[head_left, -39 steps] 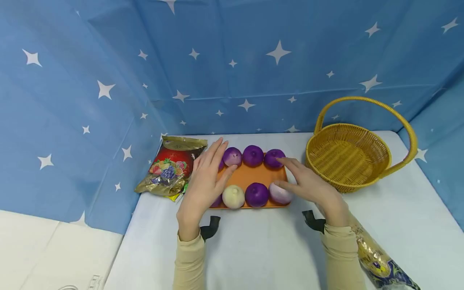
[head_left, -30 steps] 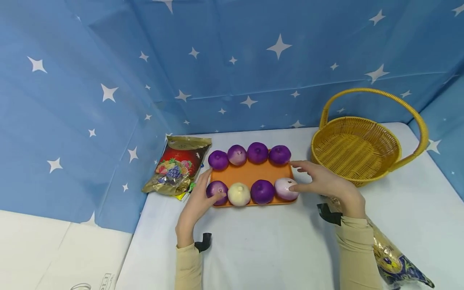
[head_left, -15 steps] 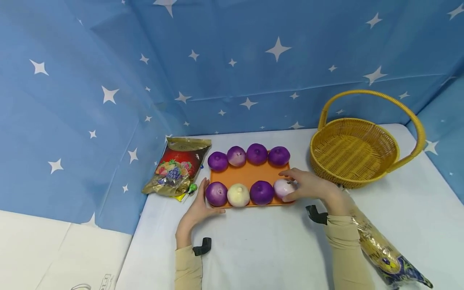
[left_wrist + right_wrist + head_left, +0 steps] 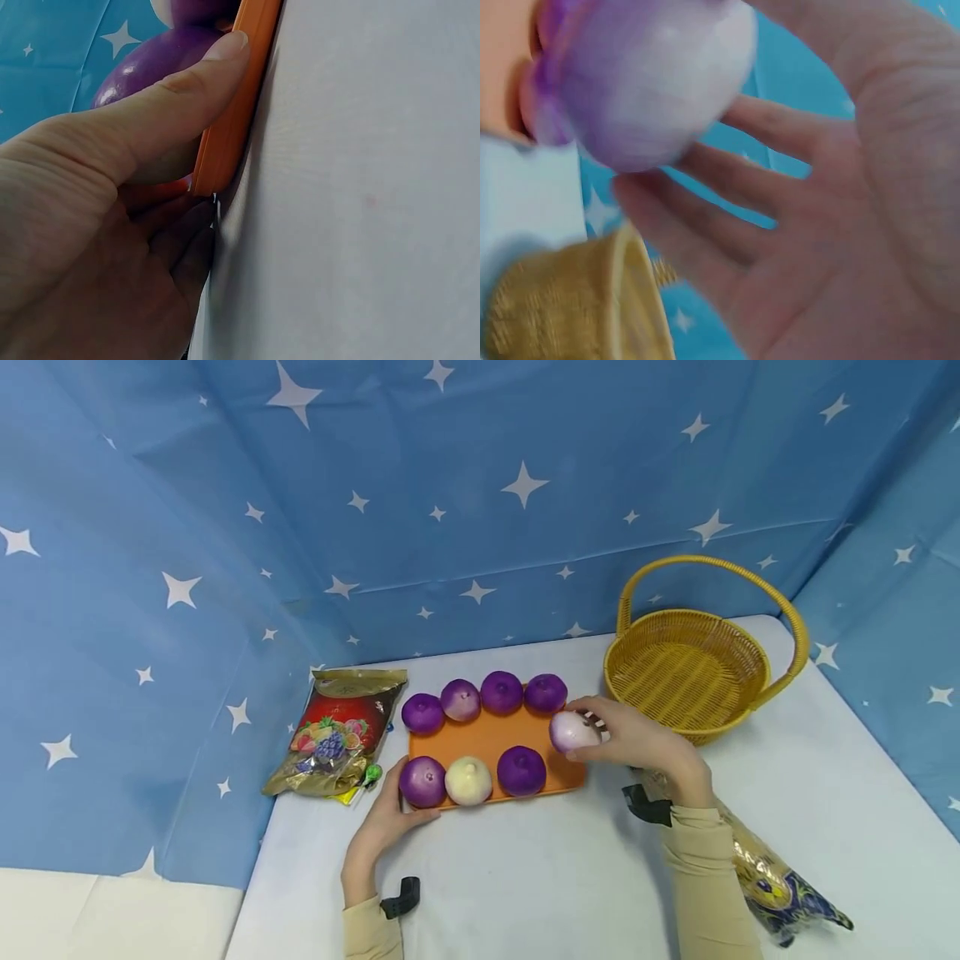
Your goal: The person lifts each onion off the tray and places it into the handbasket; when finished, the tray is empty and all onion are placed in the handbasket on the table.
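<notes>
My right hand [image 4: 637, 739] grips a pale white-purple onion [image 4: 573, 732] between thumb and fingers, raised over the right end of an orange tray [image 4: 487, 739]. In the right wrist view the fingers curl along the side of this onion [image 4: 660, 82]. My left hand [image 4: 386, 818] holds the tray's near left corner, with the thumb lying on the front rim [image 4: 244, 97] in the left wrist view. Still on the tray's near side are a purple onion [image 4: 422, 782], a cream onion [image 4: 468, 781] and a dark purple onion [image 4: 522, 771]. Several purple onions [image 4: 502, 692] line the far side.
A yellow wicker basket [image 4: 686, 672] with a tall handle stands at the back right. A fruit-printed bag [image 4: 333, 735] lies left of the tray, with a green lollipop [image 4: 372, 772] beside it. A long gold bag [image 4: 772, 877] lies under the right forearm.
Both hands came down to the tray. My right hand took hold of the pale onion at the near right corner and lifted it. The left hand settled on the near left corner.
</notes>
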Motion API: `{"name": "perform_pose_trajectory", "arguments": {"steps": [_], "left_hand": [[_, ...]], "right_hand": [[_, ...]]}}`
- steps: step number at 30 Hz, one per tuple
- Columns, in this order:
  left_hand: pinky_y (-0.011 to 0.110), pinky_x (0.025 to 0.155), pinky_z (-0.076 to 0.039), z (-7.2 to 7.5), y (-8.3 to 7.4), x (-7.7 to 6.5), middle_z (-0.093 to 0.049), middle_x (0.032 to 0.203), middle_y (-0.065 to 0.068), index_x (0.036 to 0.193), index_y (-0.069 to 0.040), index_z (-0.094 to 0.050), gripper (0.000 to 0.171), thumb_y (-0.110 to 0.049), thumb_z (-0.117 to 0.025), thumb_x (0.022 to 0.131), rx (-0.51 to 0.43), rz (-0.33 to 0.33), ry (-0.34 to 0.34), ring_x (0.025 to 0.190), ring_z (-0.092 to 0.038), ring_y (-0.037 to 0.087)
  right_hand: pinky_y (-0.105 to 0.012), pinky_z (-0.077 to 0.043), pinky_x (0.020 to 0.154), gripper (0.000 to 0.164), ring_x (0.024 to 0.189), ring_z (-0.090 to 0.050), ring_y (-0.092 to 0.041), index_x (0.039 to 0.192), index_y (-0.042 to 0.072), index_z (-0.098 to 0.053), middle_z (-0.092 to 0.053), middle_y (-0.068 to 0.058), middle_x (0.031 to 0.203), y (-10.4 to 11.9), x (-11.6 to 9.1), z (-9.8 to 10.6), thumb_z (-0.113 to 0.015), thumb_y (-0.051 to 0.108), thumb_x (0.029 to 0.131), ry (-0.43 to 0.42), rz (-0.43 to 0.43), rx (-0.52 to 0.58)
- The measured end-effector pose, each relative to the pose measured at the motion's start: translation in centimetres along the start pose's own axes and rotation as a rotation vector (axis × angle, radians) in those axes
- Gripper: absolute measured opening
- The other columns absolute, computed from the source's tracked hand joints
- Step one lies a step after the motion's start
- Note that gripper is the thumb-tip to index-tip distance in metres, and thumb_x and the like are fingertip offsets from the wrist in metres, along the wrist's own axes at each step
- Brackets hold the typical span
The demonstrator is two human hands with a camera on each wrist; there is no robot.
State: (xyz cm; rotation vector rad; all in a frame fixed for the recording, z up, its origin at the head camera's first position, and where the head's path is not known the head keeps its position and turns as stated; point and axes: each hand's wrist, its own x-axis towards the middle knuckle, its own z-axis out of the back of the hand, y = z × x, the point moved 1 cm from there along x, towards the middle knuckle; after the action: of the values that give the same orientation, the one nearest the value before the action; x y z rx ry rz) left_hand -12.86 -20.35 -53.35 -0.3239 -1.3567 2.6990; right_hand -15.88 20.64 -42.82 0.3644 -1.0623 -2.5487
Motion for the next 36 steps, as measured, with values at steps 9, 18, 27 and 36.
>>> {"name": "perform_pose_trajectory", "arguments": {"steps": [9,18,27,36], "left_hand": [[0.05,0.113,-0.019,0.5,0.1,-0.1,-0.021,0.154,0.011,0.15,-0.014,-0.017,0.106,-0.032,-0.084,0.07,-0.024,-0.016,0.007,0.141,-0.019,0.031],[0.05,0.112,-0.02,0.2,0.1,0.0,-0.024,0.152,0.013,0.15,-0.012,-0.018,0.107,-0.032,-0.085,0.068,-0.006,-0.025,0.015,0.14,-0.022,0.031],[0.054,0.111,-0.021,0.2,0.0,-0.4,-0.027,0.15,0.017,0.149,-0.008,-0.022,0.103,-0.027,-0.085,0.069,-0.021,-0.032,0.0,0.138,-0.026,0.035],[0.052,0.111,-0.022,0.7,-1.0,0.0,-0.027,0.151,0.014,0.149,-0.009,-0.021,0.106,-0.032,-0.085,0.068,0.058,-0.005,0.039,0.139,-0.024,0.034]], "right_hand": [[-0.053,-0.044,0.089,0.074,0.111,-0.049,-0.03,0.137,0.016,-0.043,-0.049,-0.009,0.13,-4.4,-3.5,4.6,-0.073,0.048,0.078,-0.446,-0.1,0.016],[-0.061,-0.039,0.092,0.078,0.115,-0.044,-0.04,0.14,0.004,-0.038,-0.042,-0.023,0.133,-7.6,-3.9,4.6,-0.067,0.049,0.083,-0.421,-0.204,-0.064],[-0.06,-0.035,0.099,0.071,0.123,-0.042,-0.039,0.141,0.007,-0.039,-0.044,-0.019,0.137,-5.4,-3.0,4.3,-0.065,0.045,0.087,-0.353,-0.088,-0.071],[-0.048,-0.044,0.096,0.066,0.117,-0.051,-0.029,0.139,0.014,-0.044,-0.05,-0.009,0.132,-1.3,-0.2,1.2,-0.067,0.045,0.085,-0.186,0.103,-0.072]]}}
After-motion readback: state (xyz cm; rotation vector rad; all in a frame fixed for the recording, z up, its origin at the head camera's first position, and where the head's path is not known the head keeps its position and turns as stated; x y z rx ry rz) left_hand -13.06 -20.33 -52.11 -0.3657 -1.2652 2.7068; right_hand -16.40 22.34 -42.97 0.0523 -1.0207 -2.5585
